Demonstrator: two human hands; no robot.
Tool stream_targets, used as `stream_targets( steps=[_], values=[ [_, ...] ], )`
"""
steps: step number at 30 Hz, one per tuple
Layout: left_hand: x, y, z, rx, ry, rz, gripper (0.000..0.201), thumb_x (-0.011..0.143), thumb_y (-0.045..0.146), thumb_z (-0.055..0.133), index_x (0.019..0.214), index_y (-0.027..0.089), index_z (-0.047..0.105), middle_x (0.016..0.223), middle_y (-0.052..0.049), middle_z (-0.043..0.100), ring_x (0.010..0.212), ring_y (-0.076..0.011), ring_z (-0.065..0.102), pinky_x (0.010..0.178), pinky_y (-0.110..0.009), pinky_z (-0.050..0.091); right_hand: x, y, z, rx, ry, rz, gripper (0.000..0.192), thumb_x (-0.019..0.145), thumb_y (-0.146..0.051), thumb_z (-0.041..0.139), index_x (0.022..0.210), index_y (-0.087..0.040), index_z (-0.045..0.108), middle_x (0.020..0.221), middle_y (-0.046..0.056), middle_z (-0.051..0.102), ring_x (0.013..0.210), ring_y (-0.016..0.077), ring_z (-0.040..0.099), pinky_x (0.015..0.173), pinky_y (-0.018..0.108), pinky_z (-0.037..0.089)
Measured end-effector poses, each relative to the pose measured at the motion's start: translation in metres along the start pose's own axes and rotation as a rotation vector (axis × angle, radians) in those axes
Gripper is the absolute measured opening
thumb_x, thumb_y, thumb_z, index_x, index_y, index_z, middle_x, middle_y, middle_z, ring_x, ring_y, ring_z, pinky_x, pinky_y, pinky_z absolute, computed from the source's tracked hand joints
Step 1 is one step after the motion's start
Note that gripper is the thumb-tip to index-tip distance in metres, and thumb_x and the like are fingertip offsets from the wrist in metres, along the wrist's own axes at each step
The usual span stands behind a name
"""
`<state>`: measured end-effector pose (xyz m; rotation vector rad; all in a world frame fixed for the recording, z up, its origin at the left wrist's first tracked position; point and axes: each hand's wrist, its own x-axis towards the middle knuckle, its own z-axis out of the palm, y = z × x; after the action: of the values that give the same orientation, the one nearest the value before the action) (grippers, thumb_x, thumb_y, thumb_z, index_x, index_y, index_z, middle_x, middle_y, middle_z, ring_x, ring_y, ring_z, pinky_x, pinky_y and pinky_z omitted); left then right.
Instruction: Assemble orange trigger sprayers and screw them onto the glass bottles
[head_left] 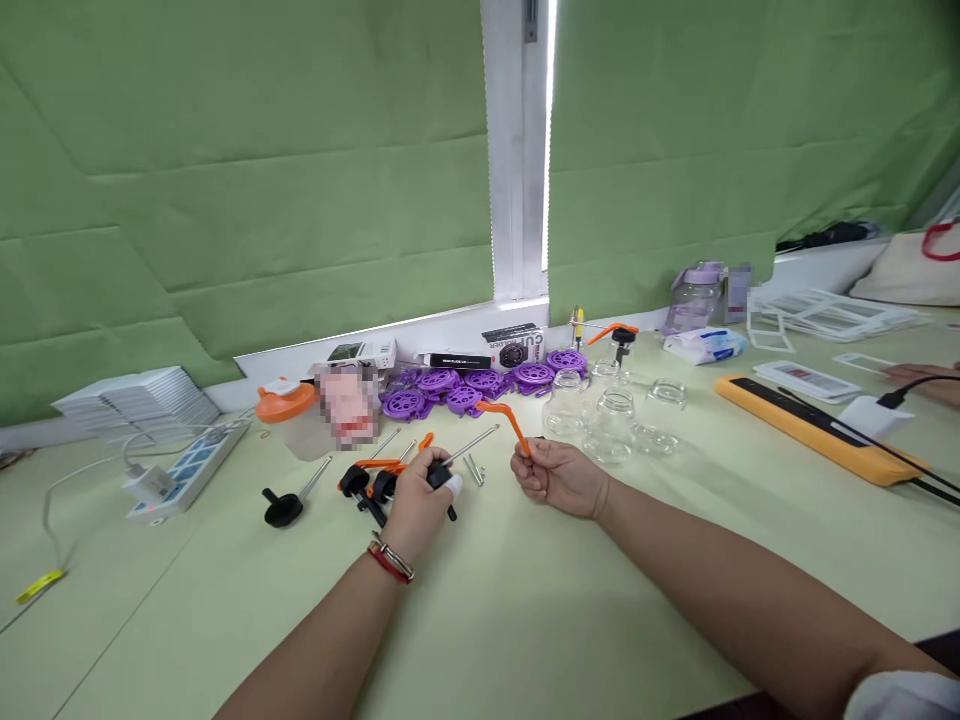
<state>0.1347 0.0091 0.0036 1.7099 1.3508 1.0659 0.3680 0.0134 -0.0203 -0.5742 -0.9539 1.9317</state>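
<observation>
My left hand [414,508] is closed around a black lid-like part [438,474] with a thin metal rod [472,442] sticking out up and to the right. A white covering sits on the thumb. Pinched in my right hand [561,476] is a bent orange plastic handle [504,411], its free end pointing left; the fingers hide its lower end. Loose metal pins [474,470] lie between the hands. Beside my left hand are several black and orange parts [383,487] with rods. Farther left lies a black funnel-shaped part [283,510] with a rod.
Purple plastic wheel-like parts [484,383] line the back. Clear glass jars [616,410] stand right of centre, with an orange-handled assembly [621,340] behind. An orange power strip [810,430] is at right, a white one [187,480] at left. Another person's hand [926,378] shows far right.
</observation>
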Motion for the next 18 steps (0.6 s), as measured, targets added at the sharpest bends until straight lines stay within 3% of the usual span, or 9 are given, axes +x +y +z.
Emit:
stream_targets(
  steps=[3,12,18],
  values=[
    [0.0040,-0.0029,-0.0047,0.057,0.056,0.023,0.019,0.068,0.025,0.060,0.086,0.021,0.057,0.084,-0.003,0.058,0.066,-0.0156,0.053,0.055,-0.026,0.041,-0.0032,0.0020,0.0043,-0.033,-0.036,0.038,0.019,0.081,-0.032,0.061,0.081,-0.017,0.049,0.071,0.001,0.056,0.050,0.0075,0.040,0.048,0.022,0.024],
    [0.0057,-0.0061,-0.0043,0.083,0.057,0.208,0.015,0.068,0.022,0.061,0.083,0.021,0.063,0.083,-0.003,0.062,0.078,-0.0195,0.057,0.075,-0.034,0.045,-0.0016,0.0065,0.0044,-0.102,-0.056,0.072,0.022,0.081,-0.035,0.062,0.078,-0.017,0.050,0.069,0.001,0.056,0.048,0.0071,0.037,0.046,0.022,0.022],
    [0.0060,-0.0080,-0.0035,0.143,0.067,0.265,0.015,0.072,0.021,0.058,0.086,0.021,0.062,0.085,-0.003,0.061,0.081,-0.0197,0.057,0.078,-0.034,0.045,-0.0023,0.0033,0.0020,-0.071,-0.033,0.064,0.021,0.081,-0.034,0.061,0.079,-0.018,0.049,0.071,0.001,0.056,0.049,0.0073,0.040,0.046,0.021,0.022]
  ],
)
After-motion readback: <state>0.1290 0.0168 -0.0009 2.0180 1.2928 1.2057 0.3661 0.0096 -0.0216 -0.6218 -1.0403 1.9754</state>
